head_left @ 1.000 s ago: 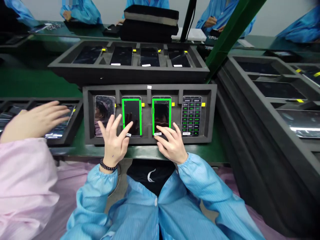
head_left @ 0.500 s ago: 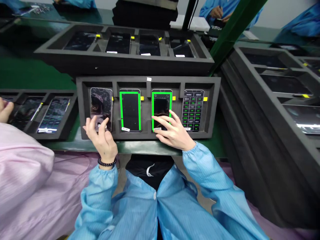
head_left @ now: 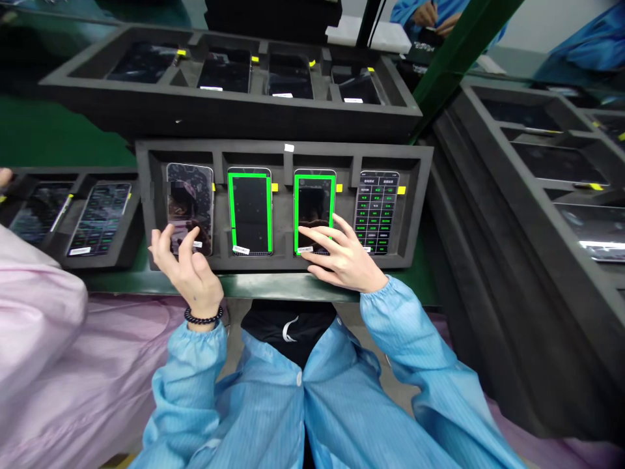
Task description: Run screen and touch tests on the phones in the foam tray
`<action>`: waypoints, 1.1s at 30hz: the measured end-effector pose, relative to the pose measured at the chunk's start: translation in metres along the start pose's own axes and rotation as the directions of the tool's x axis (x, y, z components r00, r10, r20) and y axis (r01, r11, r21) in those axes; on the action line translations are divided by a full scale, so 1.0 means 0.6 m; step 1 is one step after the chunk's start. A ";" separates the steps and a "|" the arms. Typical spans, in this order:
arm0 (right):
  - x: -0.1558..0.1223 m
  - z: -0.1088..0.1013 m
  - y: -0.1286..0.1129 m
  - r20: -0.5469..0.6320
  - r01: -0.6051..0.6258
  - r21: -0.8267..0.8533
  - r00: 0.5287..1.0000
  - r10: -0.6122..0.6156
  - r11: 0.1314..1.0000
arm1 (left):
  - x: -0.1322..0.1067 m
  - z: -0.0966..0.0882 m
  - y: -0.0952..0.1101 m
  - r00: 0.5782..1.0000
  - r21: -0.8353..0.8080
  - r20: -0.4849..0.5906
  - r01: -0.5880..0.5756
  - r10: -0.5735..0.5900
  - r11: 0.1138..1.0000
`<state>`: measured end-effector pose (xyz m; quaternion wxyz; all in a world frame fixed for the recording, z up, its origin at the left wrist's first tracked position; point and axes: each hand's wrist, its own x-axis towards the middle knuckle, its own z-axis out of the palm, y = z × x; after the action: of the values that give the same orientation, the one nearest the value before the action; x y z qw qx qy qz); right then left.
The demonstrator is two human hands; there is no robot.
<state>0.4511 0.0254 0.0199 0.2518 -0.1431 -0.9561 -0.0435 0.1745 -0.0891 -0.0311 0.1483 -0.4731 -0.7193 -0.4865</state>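
In front of me a black foam tray (head_left: 283, 260) holds several smartphones in separate slots. My left hand (head_left: 188, 270) is over the lower end of the leftmost phone (head_left: 190, 195), whose screen is dark and reflective; its fingers are apart. My right hand (head_left: 342, 254), fingers spread, lies over the lower part of the third phone (head_left: 315, 195), which shows a green border round a dark screen. Between my hands the second phone (head_left: 251, 212) has a similar green border. The rightmost phone (head_left: 378, 205) displays a grid of green text. Whether my fingertips press the glass I cannot tell.
Behind stands another foam tray (head_left: 244, 107) with dark phones. A tray (head_left: 105, 260) with lit phones lies on the left, beside a person's pink sleeve (head_left: 39, 280). Stacked trays (head_left: 493, 208) rise on the right, near a green post (head_left: 449, 65). Another person's hands (head_left: 434, 19) work beyond.
The view has shifted slightly, and the trays appear a little higher and larger. Both my hands stay over the same phones, and the screens look the same. The neighbour's hand has slid mostly out of view.
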 end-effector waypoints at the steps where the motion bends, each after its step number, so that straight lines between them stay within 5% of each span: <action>1: -0.008 -0.004 0.003 -0.006 -0.017 -0.008 1.000 0.017 1.000 | 0.000 0.000 0.000 1.000 -0.003 -0.004 -0.003 0.003 1.000; 10: -0.070 -0.038 0.016 -0.092 -0.172 -0.093 0.982 0.163 0.981 | 0.000 0.001 -0.004 0.999 -0.008 -0.029 -0.026 0.026 1.000; 17: -0.049 -0.027 0.001 -0.124 -0.157 -0.041 0.981 0.151 0.987 | -0.001 -0.001 -0.003 0.999 0.005 -0.033 -0.015 0.015 1.000; 27: 0.003 0.008 -0.024 0.066 -0.080 0.009 0.995 0.079 0.997 | 0.002 0.000 0.003 0.999 -0.004 -0.051 -0.003 0.002 1.000; 33: 0.010 0.003 -0.016 0.011 -0.057 -0.019 0.998 0.057 0.998 | 0.002 0.000 0.004 0.999 -0.017 -0.052 -0.001 0.000 1.000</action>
<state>0.4421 0.0180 0.0212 0.2460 -0.1730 -0.9527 -0.0442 0.1759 -0.0884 -0.0287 0.1630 -0.4619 -0.7109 -0.5047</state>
